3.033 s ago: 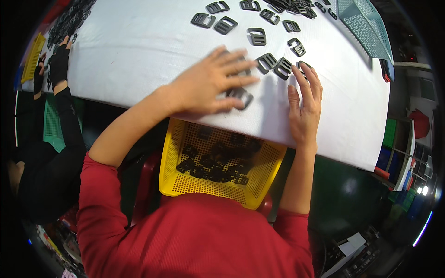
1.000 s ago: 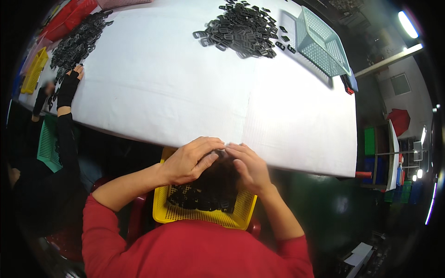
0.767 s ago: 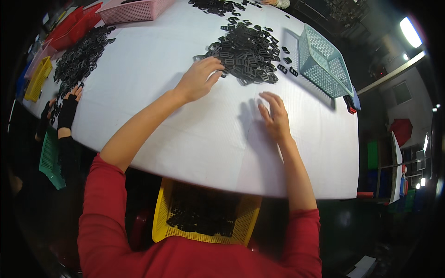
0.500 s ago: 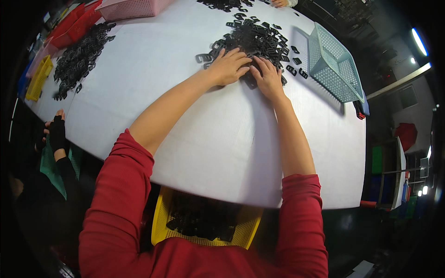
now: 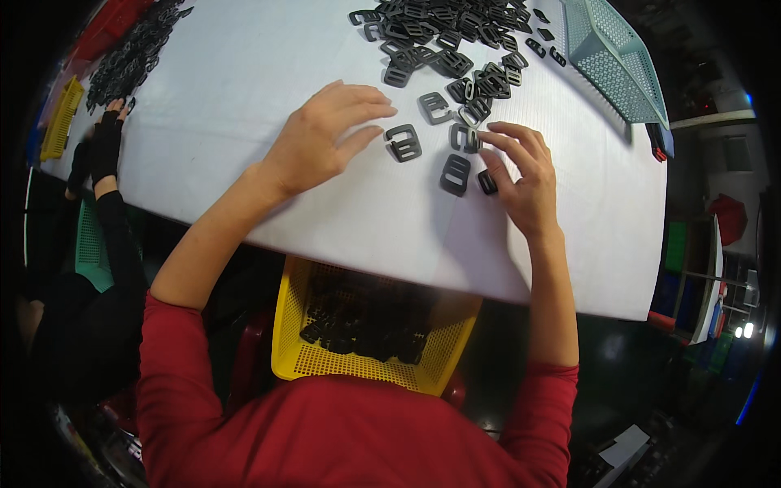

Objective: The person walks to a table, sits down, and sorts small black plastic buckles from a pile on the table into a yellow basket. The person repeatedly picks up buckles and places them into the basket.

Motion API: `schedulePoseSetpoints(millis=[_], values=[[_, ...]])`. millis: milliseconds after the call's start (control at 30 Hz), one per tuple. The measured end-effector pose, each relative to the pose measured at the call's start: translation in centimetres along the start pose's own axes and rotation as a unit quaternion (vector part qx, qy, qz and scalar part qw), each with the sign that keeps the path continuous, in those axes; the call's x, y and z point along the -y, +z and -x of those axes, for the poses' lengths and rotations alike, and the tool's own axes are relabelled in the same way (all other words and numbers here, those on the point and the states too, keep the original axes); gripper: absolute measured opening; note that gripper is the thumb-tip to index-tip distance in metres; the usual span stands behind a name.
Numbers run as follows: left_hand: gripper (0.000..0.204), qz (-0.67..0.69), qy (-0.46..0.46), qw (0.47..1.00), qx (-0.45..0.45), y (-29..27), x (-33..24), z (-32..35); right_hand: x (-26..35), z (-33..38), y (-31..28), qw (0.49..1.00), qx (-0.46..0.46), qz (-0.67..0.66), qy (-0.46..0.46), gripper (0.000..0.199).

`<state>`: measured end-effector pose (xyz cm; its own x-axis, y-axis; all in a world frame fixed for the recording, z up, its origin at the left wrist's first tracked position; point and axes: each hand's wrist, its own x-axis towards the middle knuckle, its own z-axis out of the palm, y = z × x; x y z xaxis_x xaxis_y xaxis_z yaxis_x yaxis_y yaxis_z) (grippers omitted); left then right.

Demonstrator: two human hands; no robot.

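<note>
Centre frame, left hand (image 5: 321,138) with fingers spread beside a black buckle (image 5: 404,142); right hand (image 5: 521,175) fingers loosely open, touching another. Probably light, stiff plastic; pinch its frame.

Both arms in red sleeves reach forward. The left hand (image 5: 321,138) lies flat, fingers spread. The right hand (image 5: 521,175) is bent, fingertips (image 5: 492,137) pressing down, empty.

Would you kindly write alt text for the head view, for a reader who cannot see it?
A person's left hand and right hand rest flat on a white table, touching black plastic buckles spread from a pile. A yellow basket holding more buckles sits in their lap.
</note>
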<state>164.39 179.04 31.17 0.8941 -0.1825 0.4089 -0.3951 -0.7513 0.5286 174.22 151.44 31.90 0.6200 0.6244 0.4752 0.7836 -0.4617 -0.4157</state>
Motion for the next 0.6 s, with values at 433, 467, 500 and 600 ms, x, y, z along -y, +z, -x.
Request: schedulePoseSetpoints(millis=[433,467,500,600], values=[[0.025,-0.195,0.072,0.972,-0.112,4.9,6.1,-8.2,-2.2,-8.3,7.0,0.995,-0.077,0.06,0.005,0.029],[0.024,-0.205,0.06,0.972,-0.097,4.5,6.2,-8.3,-2.5,-9.0,7.6,0.995,-0.048,0.081,0.006,0.03],[0.024,-0.181,0.031,0.979,-0.085,4.2,6.2,-8.0,-2.8,-9.6,8.0,0.995,-0.02,0.102,0.006,0.031],[0.022,-0.122,-0.037,0.991,-0.048,2.8,5.6,-4.7,-1.4,-9.7,9.1,0.991,0.059,0.109,-0.047,0.033]])
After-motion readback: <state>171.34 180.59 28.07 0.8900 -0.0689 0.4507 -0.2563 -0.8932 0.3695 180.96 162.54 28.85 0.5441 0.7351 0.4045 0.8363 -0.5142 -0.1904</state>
